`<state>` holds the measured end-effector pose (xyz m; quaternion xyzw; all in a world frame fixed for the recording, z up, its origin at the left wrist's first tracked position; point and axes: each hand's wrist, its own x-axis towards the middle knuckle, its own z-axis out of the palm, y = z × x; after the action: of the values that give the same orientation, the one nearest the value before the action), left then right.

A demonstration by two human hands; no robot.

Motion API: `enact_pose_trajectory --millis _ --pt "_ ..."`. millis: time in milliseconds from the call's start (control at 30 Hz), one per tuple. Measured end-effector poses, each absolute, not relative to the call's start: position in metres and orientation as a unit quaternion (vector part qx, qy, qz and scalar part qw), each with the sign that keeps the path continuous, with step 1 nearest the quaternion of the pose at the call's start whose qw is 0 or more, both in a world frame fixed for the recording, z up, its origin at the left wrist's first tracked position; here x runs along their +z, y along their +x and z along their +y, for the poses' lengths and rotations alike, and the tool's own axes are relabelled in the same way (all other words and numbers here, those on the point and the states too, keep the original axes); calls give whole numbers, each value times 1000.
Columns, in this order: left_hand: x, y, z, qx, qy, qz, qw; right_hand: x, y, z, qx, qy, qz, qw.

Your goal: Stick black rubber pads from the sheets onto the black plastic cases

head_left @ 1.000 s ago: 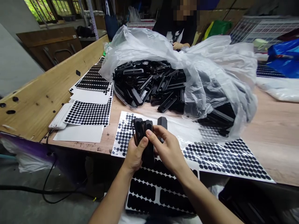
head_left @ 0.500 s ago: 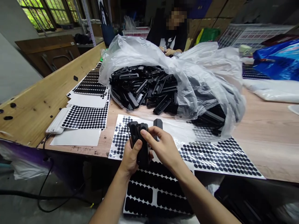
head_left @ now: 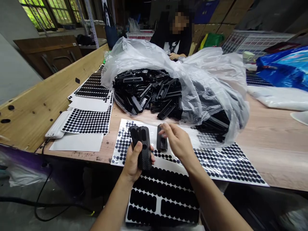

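Note:
My left hand (head_left: 133,160) is wrapped round black plastic cases (head_left: 144,150) with a carbon-fibre-like pattern, at least two side by side, held above the table's front edge. The front case has dark round spots on its upper part. Another black case (head_left: 162,141) lies on the sheet of round black stickers (head_left: 226,163). Over that case's upper end hovers my right hand (head_left: 179,141), fingers partly bent and slightly apart; contact is unclear. Below my hands is a sheet of larger black dots (head_left: 158,205) close to my body.
A clear plastic bag (head_left: 199,93) spills many black plastic parts (head_left: 146,89). More dotted sheets (head_left: 86,120) and a white power bank-like box (head_left: 57,125) lie left, beside a wooden board (head_left: 55,83). A person (head_left: 173,38) sits opposite. Blue packaging (head_left: 286,70) lies right.
My right hand has left the cases in my left hand and moved right, over the case on the sheet. The held front case now shows its face more fully.

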<state>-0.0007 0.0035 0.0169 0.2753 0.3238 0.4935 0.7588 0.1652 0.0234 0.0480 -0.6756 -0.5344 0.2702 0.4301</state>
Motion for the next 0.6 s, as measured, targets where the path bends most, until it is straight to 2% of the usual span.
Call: enact_pose_trajectory --millis 133,233,333,400,500,567,600 --pt "18 -1 4 525 255 308 752 42 208 26 170 -736 -544 364" --pt "16 1 6 532 249 298 752 39 229 21 177 -713 -602 314" --pt "13 0 6 538 249 287 752 47 243 19 203 -620 -712 261" --pt "11 -1 5 535 261 277 754 62 253 23 121 -588 -747 287" --pt "9 -3 4 526 272 272 759 88 269 38 -87 -602 -671 424" --pt "10 -3 4 524 259 281 761 95 271 50 -90 -585 -682 430" --pt "11 -4 5 522 248 287 764 94 269 55 -37 -564 -733 378"
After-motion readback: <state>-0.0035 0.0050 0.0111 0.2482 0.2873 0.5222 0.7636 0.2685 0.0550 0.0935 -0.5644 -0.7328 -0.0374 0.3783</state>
